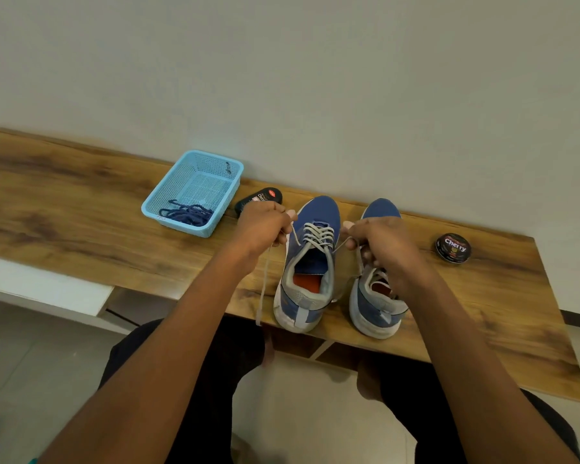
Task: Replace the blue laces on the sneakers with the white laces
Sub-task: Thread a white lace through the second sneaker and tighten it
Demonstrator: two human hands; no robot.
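Observation:
Two blue and grey sneakers stand side by side on the wooden table, toes toward the wall. The left sneaker [310, 259] carries a white lace [319, 233] crossed through its eyelets. My left hand [263, 226] pinches one end of that lace, and its loose tail hangs down past the table edge. My right hand [379, 241] pinches the other end, pulled out to the right. This hand covers much of the right sneaker [375, 306], so its lacing is mostly hidden. The blue laces [188, 214] lie bunched in a light blue basket [195, 172].
A round shoe polish tin [453, 247] sits on the table [81, 195] right of the sneakers. A dark polish container [260, 197] lies between the basket and my left hand. A white wall runs behind the table. My legs are under the near edge.

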